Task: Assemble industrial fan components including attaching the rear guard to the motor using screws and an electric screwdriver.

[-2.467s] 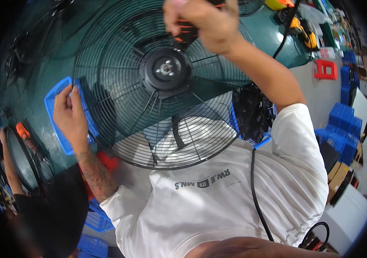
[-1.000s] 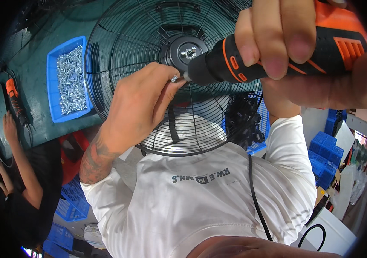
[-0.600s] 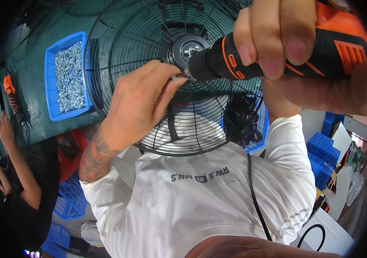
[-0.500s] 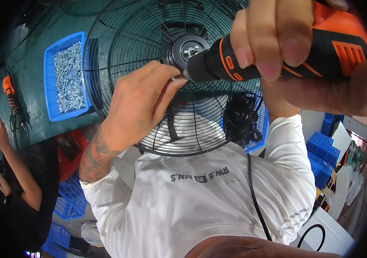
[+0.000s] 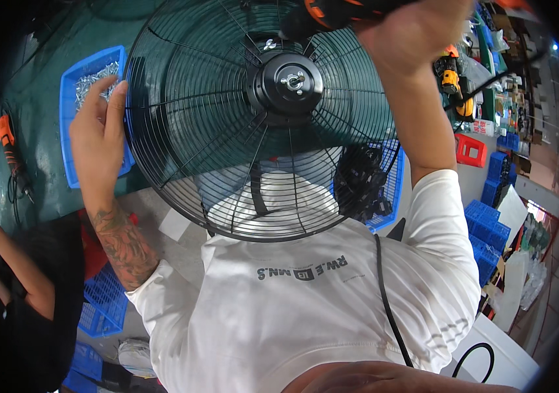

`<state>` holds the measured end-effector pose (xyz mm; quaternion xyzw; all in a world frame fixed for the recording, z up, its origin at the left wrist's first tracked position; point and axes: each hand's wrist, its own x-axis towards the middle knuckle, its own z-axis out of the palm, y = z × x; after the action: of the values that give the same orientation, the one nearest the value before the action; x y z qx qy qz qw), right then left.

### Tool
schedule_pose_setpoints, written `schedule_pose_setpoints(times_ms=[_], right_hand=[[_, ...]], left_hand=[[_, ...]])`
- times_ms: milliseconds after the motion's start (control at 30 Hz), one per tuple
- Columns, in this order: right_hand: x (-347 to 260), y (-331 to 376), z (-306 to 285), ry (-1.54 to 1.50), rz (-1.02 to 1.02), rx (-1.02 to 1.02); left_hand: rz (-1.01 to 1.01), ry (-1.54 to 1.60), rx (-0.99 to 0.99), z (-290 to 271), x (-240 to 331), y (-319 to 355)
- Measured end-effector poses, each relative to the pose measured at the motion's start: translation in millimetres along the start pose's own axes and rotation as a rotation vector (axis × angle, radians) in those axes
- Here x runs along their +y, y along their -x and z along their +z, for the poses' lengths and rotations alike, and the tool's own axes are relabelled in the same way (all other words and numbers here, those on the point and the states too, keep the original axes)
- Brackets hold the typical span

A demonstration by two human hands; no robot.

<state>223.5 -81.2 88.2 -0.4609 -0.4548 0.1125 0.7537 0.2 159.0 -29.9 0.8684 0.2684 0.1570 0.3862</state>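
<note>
My left hand (image 5: 99, 134) reaches over the blue bin (image 5: 69, 124) of silver screws (image 5: 96, 77). Its thumb and fingers are apart at the bin's right side, with nothing visible between them. My right hand (image 5: 420, 36), smeared by motion, grips a black and orange power screwdriver (image 5: 338, 14), partly cut off by the top edge. The driver's tip points left at a bright screw (image 5: 270, 44) above the hub. Between my hands a round black wire fan guard (image 5: 181, 208) lies against the table edge, with a black motor (image 5: 288, 84) at its centre.
Another orange and black driver (image 5: 12, 147) lies on the green table (image 5: 44, 190) at left. A co-worker's arm (image 5: 21, 262) shows at lower left. Right of the guard stands a blue basket (image 5: 394, 190) holding black parts (image 5: 361, 180). A black cable (image 5: 387, 301) hangs over my white shirt.
My left hand has left the driver's tip at the hub and moved left to the screw bin. My right hand has carried the driver up and away from the hub's lower side.
</note>
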Motion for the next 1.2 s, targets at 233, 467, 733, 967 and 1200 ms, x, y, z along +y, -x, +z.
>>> schedule_pose_setpoints(times_ms=[233, 467, 733, 967, 1200], right_hand=[[38, 14, -5, -0.005, 0.096, 0.034], [46, 16, -9, -0.038, 0.173, 0.050], [52, 25, -14, -0.163, 0.194, -0.064], [51, 29, -7, -0.147, 0.311, -0.068], [64, 33, -7, -0.219, 0.195, -0.144]], left_hand=[[0.027, 0.173, -0.045, 17, 2, -4], [-0.045, 0.202, -0.037, 23, -2, -5], [-0.077, 0.189, -0.038, 21, 2, -4], [-0.036, 0.116, 0.018, 24, 3, -5], [-0.036, 0.161, 0.040, 24, 4, -4]])
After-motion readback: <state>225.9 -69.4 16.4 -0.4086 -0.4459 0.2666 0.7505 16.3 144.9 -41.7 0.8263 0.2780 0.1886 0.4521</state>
